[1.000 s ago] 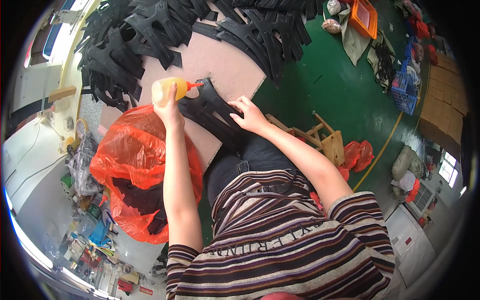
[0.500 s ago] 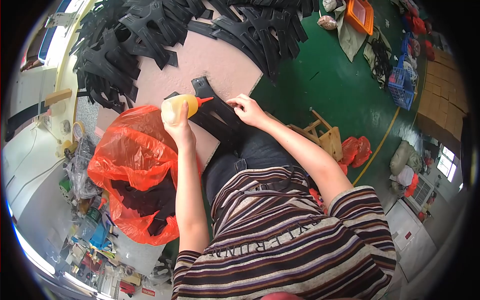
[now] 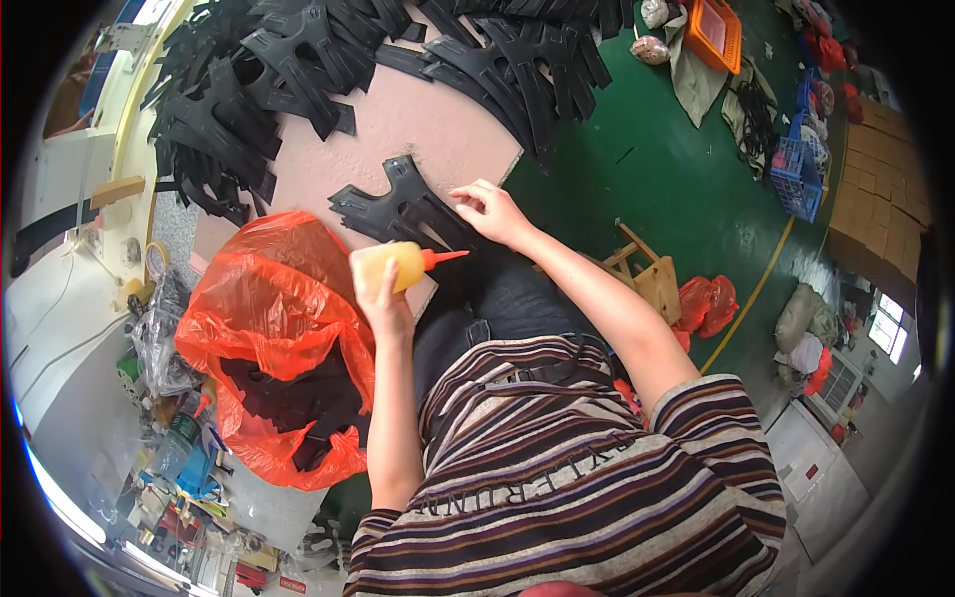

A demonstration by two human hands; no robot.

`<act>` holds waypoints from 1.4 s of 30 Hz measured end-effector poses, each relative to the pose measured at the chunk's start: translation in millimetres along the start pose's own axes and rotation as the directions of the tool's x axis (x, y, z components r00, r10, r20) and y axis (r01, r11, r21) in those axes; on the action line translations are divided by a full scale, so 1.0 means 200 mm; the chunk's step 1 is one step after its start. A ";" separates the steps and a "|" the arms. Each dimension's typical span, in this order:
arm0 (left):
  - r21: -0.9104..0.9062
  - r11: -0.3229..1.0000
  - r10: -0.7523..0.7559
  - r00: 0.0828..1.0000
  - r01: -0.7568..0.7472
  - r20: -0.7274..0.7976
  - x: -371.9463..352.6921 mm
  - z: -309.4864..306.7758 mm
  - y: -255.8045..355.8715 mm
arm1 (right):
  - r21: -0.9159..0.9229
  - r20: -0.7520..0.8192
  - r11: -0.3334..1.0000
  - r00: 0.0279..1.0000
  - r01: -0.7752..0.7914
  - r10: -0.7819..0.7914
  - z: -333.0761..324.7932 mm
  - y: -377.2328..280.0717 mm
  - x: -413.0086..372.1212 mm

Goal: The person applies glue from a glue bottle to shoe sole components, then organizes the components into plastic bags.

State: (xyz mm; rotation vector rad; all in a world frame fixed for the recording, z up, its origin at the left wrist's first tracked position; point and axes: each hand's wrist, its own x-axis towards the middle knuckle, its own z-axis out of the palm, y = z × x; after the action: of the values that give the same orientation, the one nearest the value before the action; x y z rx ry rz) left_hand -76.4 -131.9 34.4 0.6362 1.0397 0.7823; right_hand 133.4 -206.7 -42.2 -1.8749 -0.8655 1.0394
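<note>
My left hand [image 3: 386,289] is wrapped round a squeeze bottle [image 3: 398,265] of yellowish liquid, its long red nozzle pointing right. Under and beyond the nozzle, a black forked piece [image 3: 406,197] with slots lies on the pink board [image 3: 368,139], its near end reaching toward my lap. At that piece's right edge is my right hand [image 3: 489,213], fingers bent and drawn together; what sits between the fingertips is too small to make out.
Black pieces [image 3: 298,60] of the same kind are heaped at the board's far side. An open red plastic bag [image 3: 264,298] with dark material inside stands left. A wooden stool [image 3: 657,287] is at the right, and crates, including a blue basket [image 3: 799,169], stand on the green floor.
My left hand has brought the bottle down and to the right, toward my lap, uncovering more of the black piece. My right hand stays nearly in place at the piece's edge.
</note>
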 end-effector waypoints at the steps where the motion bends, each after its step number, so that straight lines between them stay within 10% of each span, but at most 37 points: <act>1: 0.028 0.999 0.019 1.000 -0.018 -0.018 0.01 -0.09 0.01 | -0.040 -0.031 0.999 0.999 0.031 -0.033 0.00 -0.07 0.01; 5: -0.182 0.983 -0.039 0.996 0.025 -0.075 0.05 -0.23 0.14 | -0.461 -0.056 0.882 0.989 0.093 -0.134 0.13 -0.25 0.08; 15: -0.489 0.867 0.025 0.989 -0.094 -0.145 0.03 -0.31 0.26 | 0.115 -0.099 0.991 0.993 0.075 -0.064 0.18 -0.31 0.09; 21: -0.524 0.847 0.026 0.993 -0.084 -0.117 0.03 -0.31 0.30 | -0.018 -0.345 0.926 0.867 0.377 -0.360 -0.22 -0.36 0.65; 27: -0.529 0.845 0.040 0.995 -0.083 -0.092 0.03 -0.26 0.33 | 0.135 -0.392 0.982 0.917 0.134 -0.071 -0.74 -0.40 0.99; 31: -0.540 0.837 0.020 0.992 -0.086 -0.128 0.07 -0.25 0.33 | -0.606 -0.547 0.795 0.739 -0.025 -0.394 -0.88 -0.19 1.15; 37: -0.079 0.955 0.261 0.938 -0.285 -0.226 0.25 -0.21 0.35 | -0.399 0.053 0.785 0.866 0.474 -0.497 -0.28 -0.34 0.57; 42: -0.070 0.936 0.310 0.901 -0.346 -0.305 0.35 -0.18 0.35 | -0.483 0.505 0.480 0.681 0.732 -0.530 0.07 -0.15 0.15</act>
State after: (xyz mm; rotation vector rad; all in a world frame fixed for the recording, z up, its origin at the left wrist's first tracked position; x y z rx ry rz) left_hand -107.8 -31.0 40.6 0.6106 1.1536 1.2569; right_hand 127.8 -163.8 -30.3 -1.6413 -2.1642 0.5270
